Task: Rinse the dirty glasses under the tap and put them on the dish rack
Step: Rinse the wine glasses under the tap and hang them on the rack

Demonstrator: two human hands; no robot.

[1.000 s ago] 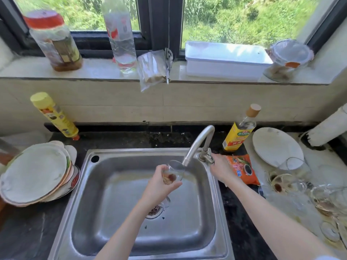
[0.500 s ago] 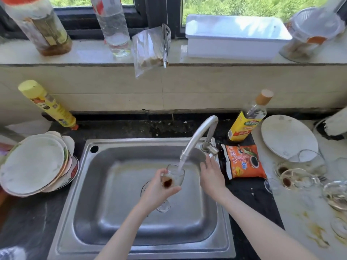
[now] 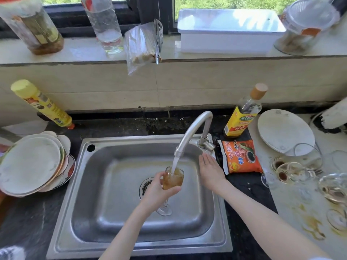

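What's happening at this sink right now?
A person is rinsing a stemmed glass. The left hand grips its bowl under the running tap, and brownish water fills it over the sink. The right hand is open beside the tap's base. More dirty glasses wait on the counter to the right.

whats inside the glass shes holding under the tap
Brownish water fills the glass, with the tap stream pouring in. The left hand covers its near side, hiding the bottom.
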